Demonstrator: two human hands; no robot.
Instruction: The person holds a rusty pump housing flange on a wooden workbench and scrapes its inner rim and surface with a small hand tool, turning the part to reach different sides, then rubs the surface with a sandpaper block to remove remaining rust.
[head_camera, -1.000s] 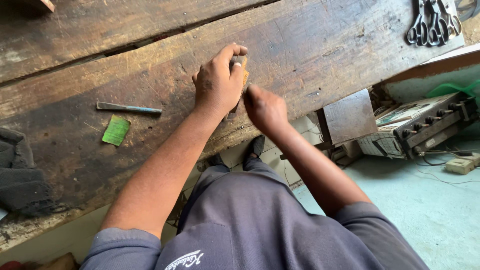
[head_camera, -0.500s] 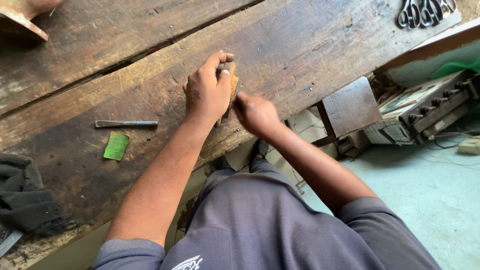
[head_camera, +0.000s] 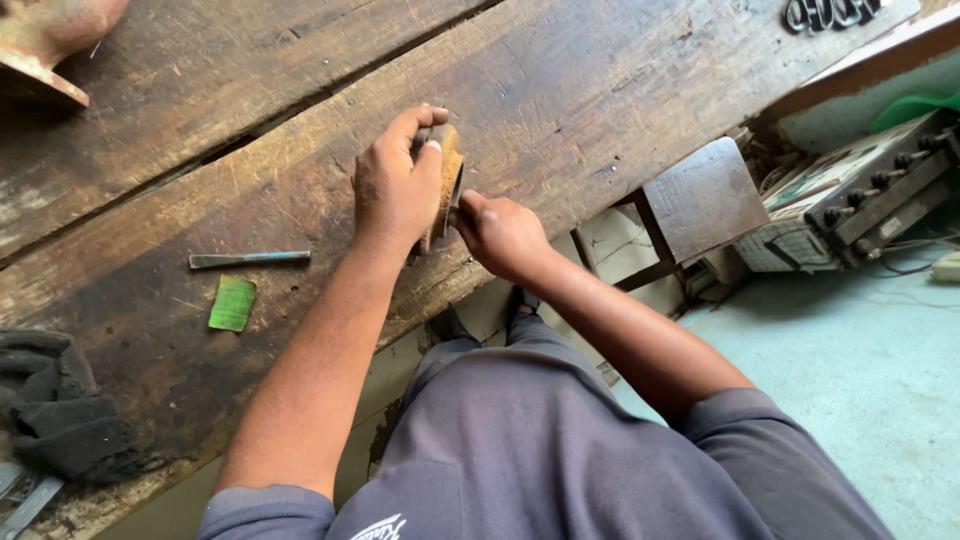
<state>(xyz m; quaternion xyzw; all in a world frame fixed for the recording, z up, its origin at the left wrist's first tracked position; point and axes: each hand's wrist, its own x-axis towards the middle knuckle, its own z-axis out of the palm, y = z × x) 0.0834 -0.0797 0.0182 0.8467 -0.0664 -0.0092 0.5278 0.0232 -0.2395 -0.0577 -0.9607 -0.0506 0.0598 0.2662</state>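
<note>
At the desk's (head_camera: 620, 90) near edge, the right hand (head_camera: 503, 233) is curled shut beside a small rusty block (head_camera: 447, 180); whether it grips anything I cannot tell. The left hand (head_camera: 397, 187) wraps around that block, holding it on the wood. Left of them lie a green scrap (head_camera: 232, 303), a metal rod (head_camera: 250, 259) and a dark rag (head_camera: 62, 410).

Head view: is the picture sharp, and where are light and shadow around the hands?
Head view: mostly sharp, only slight softness; even daylight, no glare on the wooden bench. The left hand grips a small orange-brown block, its fingers curled over the top; the right hand meets it from below. Soft shadow lies under both hands; the scissors are cut off at the top edge.
</note>
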